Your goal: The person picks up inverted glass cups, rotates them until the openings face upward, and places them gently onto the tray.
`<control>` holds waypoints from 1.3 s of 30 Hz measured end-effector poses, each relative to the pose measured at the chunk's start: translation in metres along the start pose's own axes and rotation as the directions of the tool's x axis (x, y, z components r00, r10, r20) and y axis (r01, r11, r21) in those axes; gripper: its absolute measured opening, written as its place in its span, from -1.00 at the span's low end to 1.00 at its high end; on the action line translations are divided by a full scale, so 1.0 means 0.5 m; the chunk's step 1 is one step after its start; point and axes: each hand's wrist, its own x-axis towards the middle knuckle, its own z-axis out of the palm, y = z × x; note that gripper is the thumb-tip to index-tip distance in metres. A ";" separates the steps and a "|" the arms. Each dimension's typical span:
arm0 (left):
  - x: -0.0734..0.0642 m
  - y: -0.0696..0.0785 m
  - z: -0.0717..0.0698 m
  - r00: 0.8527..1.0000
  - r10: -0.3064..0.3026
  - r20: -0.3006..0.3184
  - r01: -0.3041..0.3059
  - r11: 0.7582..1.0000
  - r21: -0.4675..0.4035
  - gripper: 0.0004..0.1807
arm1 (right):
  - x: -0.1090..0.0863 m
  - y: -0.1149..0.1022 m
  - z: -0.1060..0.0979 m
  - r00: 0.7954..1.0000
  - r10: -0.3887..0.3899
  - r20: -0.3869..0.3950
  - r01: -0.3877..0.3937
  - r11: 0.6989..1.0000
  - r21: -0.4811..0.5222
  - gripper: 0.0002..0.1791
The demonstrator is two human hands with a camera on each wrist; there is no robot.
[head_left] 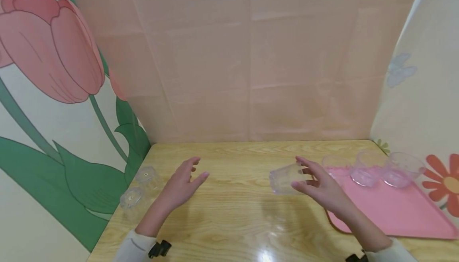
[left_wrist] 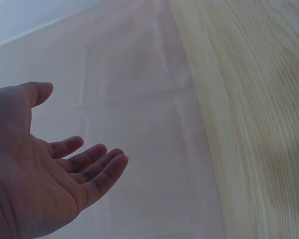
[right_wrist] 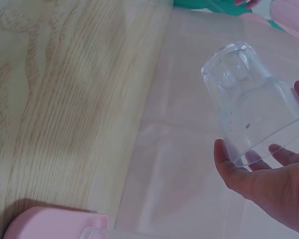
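My right hand (head_left: pixel 320 186) grips a clear plastic cup (head_left: pixel 285 179) near its rim and holds it tilted on its side above the table, base pointing left. In the right wrist view the cup (right_wrist: pixel 254 102) shows its thick faceted base, with thumb and fingers around the mouth end. Over the left part of the table, my left hand (head_left: pixel 183 186) hovers with nothing in it. Its palm and loosely bent fingers (left_wrist: pixel 97 172) show in the left wrist view. Two more clear cups (head_left: pixel 132 199) stand upside down at the table's left edge, beside the left forearm.
A pink tray (head_left: pixel 394 210) lies on the right side of the wood-grain table (head_left: pixel 229 214). Three clear cups (head_left: pixel 398 176) stand upright along its far edge. A pink sheet (head_left: pixel 247 63) hangs behind the table, with flower-printed walls on both sides.
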 end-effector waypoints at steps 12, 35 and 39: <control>-0.001 -0.013 -0.025 1.000 0.006 -0.010 -0.006 1.000 0.022 -0.22 | -0.009 0.019 -0.016 1.000 -0.013 -0.021 0.011 0.996 -0.087 -0.14; -0.006 -0.045 -0.063 1.000 0.005 -0.022 -0.003 0.995 0.100 -0.23 | -0.027 0.037 -0.049 0.999 -0.039 -0.035 0.034 0.991 -0.132 -0.15; -0.003 -0.049 -0.068 0.999 0.004 -0.032 0.000 0.993 0.118 -0.23 | -0.029 0.040 -0.055 0.999 -0.035 -0.039 0.030 0.990 -0.141 -0.15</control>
